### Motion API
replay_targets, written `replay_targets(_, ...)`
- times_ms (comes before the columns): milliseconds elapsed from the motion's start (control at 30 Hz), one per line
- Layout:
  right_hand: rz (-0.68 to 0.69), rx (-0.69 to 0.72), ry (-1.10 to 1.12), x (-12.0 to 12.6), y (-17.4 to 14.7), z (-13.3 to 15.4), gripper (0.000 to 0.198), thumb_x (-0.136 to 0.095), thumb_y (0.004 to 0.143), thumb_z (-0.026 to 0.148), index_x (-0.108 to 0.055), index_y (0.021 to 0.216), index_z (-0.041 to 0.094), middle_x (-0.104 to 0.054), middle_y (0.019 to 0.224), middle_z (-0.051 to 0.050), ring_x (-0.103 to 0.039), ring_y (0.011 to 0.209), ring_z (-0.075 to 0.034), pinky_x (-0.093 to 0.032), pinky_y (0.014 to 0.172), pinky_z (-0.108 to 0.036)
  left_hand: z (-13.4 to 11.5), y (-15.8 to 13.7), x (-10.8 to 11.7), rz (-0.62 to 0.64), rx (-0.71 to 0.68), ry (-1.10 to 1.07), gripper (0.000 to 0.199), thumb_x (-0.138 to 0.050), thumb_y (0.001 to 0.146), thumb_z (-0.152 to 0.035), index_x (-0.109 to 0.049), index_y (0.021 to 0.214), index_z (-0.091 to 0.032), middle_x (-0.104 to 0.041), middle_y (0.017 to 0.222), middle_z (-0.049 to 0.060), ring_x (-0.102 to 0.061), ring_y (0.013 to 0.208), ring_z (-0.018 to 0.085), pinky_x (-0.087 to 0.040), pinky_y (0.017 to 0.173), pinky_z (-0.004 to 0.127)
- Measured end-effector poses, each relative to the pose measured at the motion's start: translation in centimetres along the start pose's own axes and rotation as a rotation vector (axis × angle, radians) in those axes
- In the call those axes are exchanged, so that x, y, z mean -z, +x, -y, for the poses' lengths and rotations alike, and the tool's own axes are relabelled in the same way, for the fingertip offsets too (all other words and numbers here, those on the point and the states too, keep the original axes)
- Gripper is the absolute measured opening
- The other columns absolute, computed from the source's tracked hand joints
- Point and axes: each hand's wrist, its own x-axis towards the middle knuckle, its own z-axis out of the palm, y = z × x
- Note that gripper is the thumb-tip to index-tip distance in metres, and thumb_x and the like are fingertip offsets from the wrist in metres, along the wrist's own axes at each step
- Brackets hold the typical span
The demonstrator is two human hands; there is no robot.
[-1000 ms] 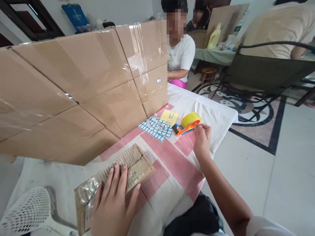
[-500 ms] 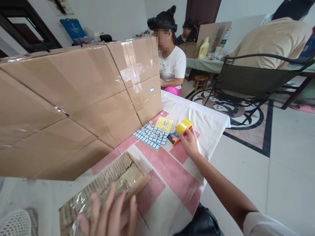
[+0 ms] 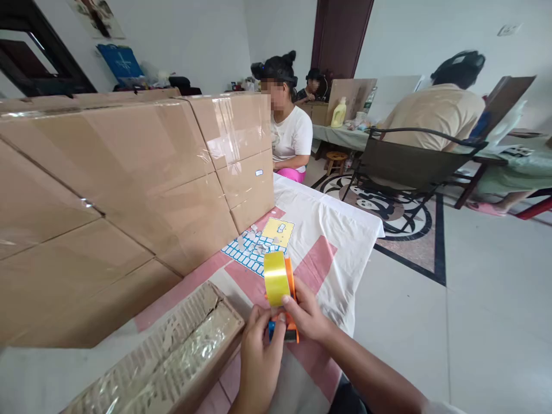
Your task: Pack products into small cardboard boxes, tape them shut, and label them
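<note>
My right hand grips an orange tape dispenser that carries a roll of yellow tape. My left hand is closed at the dispenser's lower end, thumb and fingers pinched near its blue part; whether a tape end is between them is hidden. Both hands are over the near part of the table. Beyond the dispenser lies a sheet of blue-outlined labels with loose label pieces on it, beside a yellow card. A long taped cardboard box lies to the left of my left hand.
A wall of taped cardboard boxes stands along the table's left side. The table has a white and pink cloth. A person in a white shirt sits beyond the boxes; another sits by a dark folding chair at the right.
My right hand has brought the tape dispenser toward me and turned it more upright. My left hand has moved from over the long box to the dispenser, its fingers closing. The view has shifted slightly.
</note>
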Motion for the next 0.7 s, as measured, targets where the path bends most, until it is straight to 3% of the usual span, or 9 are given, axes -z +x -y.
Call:
replay_targets(133, -0.105, 0.087, -0.158, -0.4, -0.7, -0.9, 0.047, -0.032, 0.108, 0.053, -0.063, 0.095, 0.021, -0.061, 0.08, -0.006, -0.052, 0.067, -0.018, -0.048, 0.062, -0.032, -1.1, -0.6, 0.3, -0.021, 0.054, -0.152, 0.049, -0.063, 0.092, -0.056, -0.067, 0.06, -0.019, -0.053, 0.068, 0.003, -0.055, 0.064, 0.016, -0.047, 0.058, 0.025)
replay_targets(300, -0.244, 0.092, -0.244, 0.2, 0.8, -1.7, 0.048, -0.033, 0.106, 0.055, -0.065, 0.092, 0.022, -0.06, 0.079, -0.008, -0.056, 0.071, -0.024, -0.048, 0.068, -0.038, -2.7, -1.9, 0.6, 0.029, 0.163, -0.227, 0.046, -0.062, 0.093, -0.058, -0.078, 0.076, -0.019, -0.059, 0.073, 0.004, -0.057, 0.071, 0.018, -0.046, 0.065, 0.026)
replay_targets(433, -0.463, -0.068, -0.143, 1.3, 4.7, -0.4, 0.05, -0.039, 0.101, 0.063, -0.062, 0.082, 0.023, -0.058, 0.073, -0.004, -0.052, 0.065, -0.021, -0.046, 0.063, -0.035, -2.5, -3.0, 0.2, 0.069, 0.179, -0.23, 0.049, -0.058, 0.095, -0.059, -0.077, 0.075, -0.019, -0.058, 0.072, 0.003, -0.058, 0.073, 0.018, -0.044, 0.068, 0.026)
replay_targets(600, -0.657, -0.199, 0.254, 1.9, 7.1, 2.4, 0.04, -0.06, 0.089, 0.062, -0.061, 0.081, 0.023, -0.062, 0.077, 0.0, -0.055, 0.07, -0.017, -0.049, 0.064, -0.029, -1.1, -2.8, -0.2, 0.038, -0.001, -0.059, 0.049, -0.054, 0.101, -0.05, -0.068, 0.065, -0.02, -0.056, 0.069, 0.003, -0.057, 0.07, 0.017, -0.042, 0.067, 0.027)
replay_targets(700, -0.566, -0.275, 0.362, 2.0, 5.3, 4.2, 0.04, -0.064, 0.086, 0.06, -0.059, 0.074, 0.023, -0.061, 0.067, 0.001, -0.056, 0.062, -0.017, -0.051, 0.062, -0.029, -0.4, -3.0, -0.5, -0.011, -0.253, 0.138, 0.047, -0.049, 0.104, -0.039, -0.064, 0.064, -0.02, -0.057, 0.067, 0.003, -0.058, 0.069, 0.017, -0.041, 0.066, 0.028)
